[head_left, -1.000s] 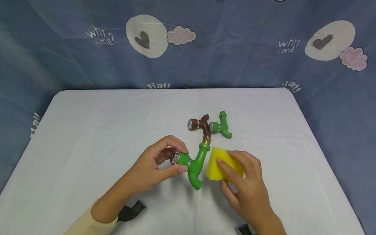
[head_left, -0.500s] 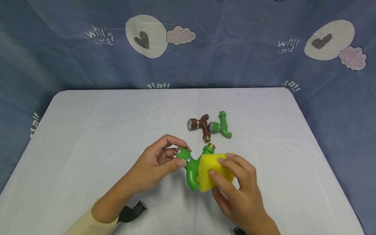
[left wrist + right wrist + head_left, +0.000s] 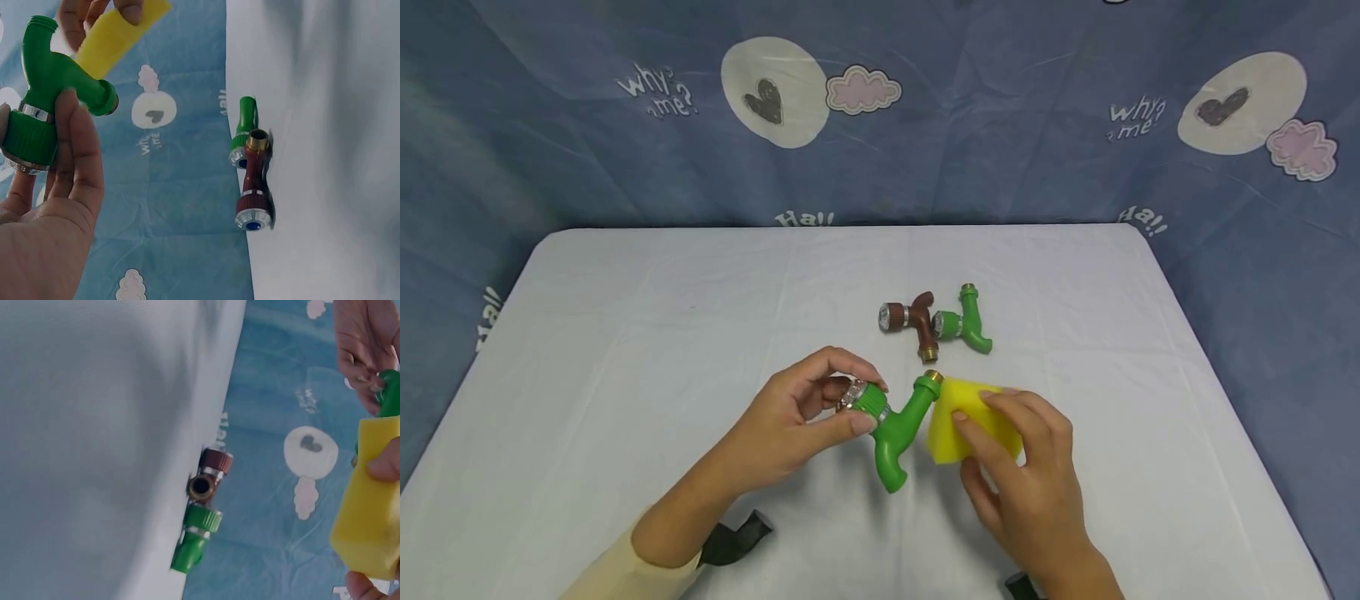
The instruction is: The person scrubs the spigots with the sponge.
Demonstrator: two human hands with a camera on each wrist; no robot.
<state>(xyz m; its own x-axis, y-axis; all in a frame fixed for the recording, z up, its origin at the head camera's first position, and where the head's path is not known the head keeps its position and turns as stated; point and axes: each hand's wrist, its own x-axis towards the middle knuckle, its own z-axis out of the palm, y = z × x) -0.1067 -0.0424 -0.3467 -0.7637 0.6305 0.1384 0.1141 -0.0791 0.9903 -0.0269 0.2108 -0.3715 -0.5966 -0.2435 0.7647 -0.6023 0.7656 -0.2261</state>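
My left hand point(image 3: 797, 421) grips a green tap point(image 3: 897, 435) by its ribbed knob, thumb on the near side and fingers behind. The tap is held above the table, its brass threaded end pointing up and away and its spout curving down toward me. In my right hand point(image 3: 1030, 467) a yellow sponge point(image 3: 962, 421) is pinched between thumb and fingers, just right of the tap's body. The left wrist view shows the sponge point(image 3: 115, 40) behind the tap point(image 3: 62, 81). From the right wrist, the sponge point(image 3: 369, 512) covers much of the tap.
Beyond the hands, a brown tap point(image 3: 922, 325) and a second green tap point(image 3: 972, 321) lie side by side on the white-covered table point(image 3: 700, 308). A blue patterned cloth point(image 3: 1000, 125) hangs behind the table. Black straps point(image 3: 737, 537) hang at the wrists.
The sponge moved left and down across the green tap's front, then back to its right side. The tap tilted a little in my left hand, its threaded end shifting right and then partly back.
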